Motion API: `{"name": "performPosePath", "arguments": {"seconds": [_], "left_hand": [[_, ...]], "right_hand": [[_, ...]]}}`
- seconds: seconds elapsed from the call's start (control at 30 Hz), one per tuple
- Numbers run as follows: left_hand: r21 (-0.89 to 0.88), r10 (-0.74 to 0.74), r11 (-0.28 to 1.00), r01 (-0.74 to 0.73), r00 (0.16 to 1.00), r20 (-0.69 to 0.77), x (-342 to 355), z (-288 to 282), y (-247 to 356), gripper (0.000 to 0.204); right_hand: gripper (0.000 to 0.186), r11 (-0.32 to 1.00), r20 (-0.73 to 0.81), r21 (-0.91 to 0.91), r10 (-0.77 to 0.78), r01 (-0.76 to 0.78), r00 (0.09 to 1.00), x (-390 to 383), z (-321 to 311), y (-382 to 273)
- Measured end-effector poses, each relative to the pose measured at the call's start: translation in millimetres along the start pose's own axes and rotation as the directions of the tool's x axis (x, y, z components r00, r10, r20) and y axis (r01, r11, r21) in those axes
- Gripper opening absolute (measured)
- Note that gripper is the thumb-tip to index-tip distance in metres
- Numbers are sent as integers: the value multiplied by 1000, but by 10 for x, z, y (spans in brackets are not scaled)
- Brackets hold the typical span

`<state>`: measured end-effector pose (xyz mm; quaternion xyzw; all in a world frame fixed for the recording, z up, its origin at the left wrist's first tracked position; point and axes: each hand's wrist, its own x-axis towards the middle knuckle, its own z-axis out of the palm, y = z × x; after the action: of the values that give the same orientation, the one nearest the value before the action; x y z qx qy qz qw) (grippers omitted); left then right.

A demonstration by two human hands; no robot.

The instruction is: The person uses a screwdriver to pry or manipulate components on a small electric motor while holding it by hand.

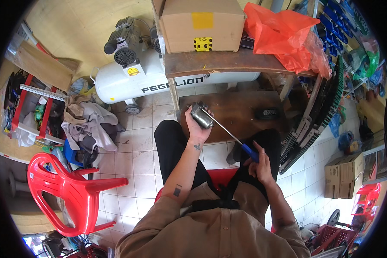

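A small silvery metal cylinder with a darker top, which looks like a small motor, rests in my left hand, fingers curled round it. My right hand grips a long screwdriver by its blue handle. The screwdriver's thin shaft slants up and left to the upper end of the cylinder; whether the tip is seated in anything is too small to tell. Both hands are above my lap, in front of a low brown wooden shelf.
A black box-shaped object lies on the shelf's right side. Above are a cardboard box and an orange plastic bag. A white air compressor stands behind. Left is a red plastic chair; right, long black toothed strips lean.
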<state>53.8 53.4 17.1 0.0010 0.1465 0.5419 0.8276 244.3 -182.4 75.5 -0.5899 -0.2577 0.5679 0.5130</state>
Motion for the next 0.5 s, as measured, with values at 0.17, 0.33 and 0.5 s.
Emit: {"name": "performPosePath", "arguments": {"seconds": [0.17,0.33,0.5], "left_hand": [[-78,-6,997,1,998,-61,-3,32,19,42],[-51,-39,998,38,999,-28,-10,23,-37,42],[-14,-16,1000,16,999,-33,11,-14,-27,42]], "right_hand": [[47,736,64,-426,-556,526,829,187,-94,275],[48,917,55,-49,-394,396,918,176,-64,331],[51,998,57,-31,-50,52,997,-25,46,-2]]}}
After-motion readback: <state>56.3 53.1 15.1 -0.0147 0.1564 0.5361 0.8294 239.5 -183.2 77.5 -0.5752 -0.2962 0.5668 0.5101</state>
